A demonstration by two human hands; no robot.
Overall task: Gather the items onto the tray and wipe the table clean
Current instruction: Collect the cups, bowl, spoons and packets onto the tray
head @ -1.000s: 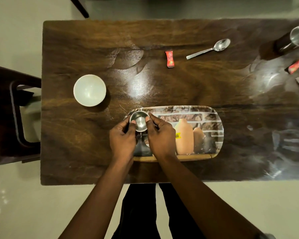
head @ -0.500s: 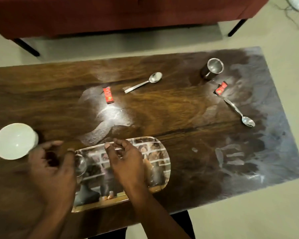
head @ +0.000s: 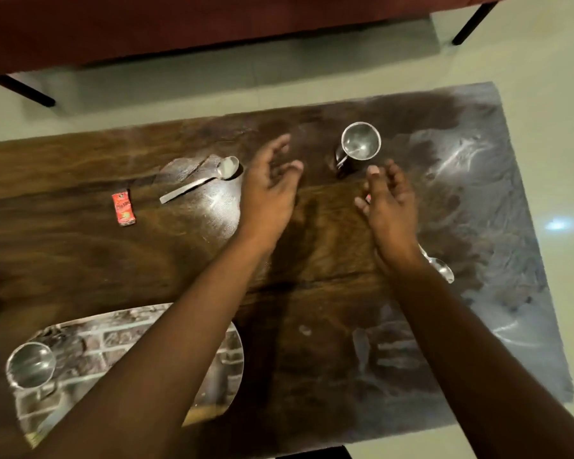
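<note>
Near the table's [head: 80, 260] near-left corner, the cup [head: 30, 365] now stands on the tray [head: 234, 356], let go. Your left hand [head: 269, 190] and right hand [head: 390, 200], both loose-fingered and empty, have reached just short of the mug [head: 360, 142] by the far edge, likely your next pickup.

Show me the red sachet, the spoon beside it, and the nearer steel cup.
red sachet [head: 124, 208], head view, middle of the wrapper.
spoon [head: 196, 186], head view, midway along the handle.
nearer steel cup [head: 30, 365], head view, inside bottom of the cup.
</note>
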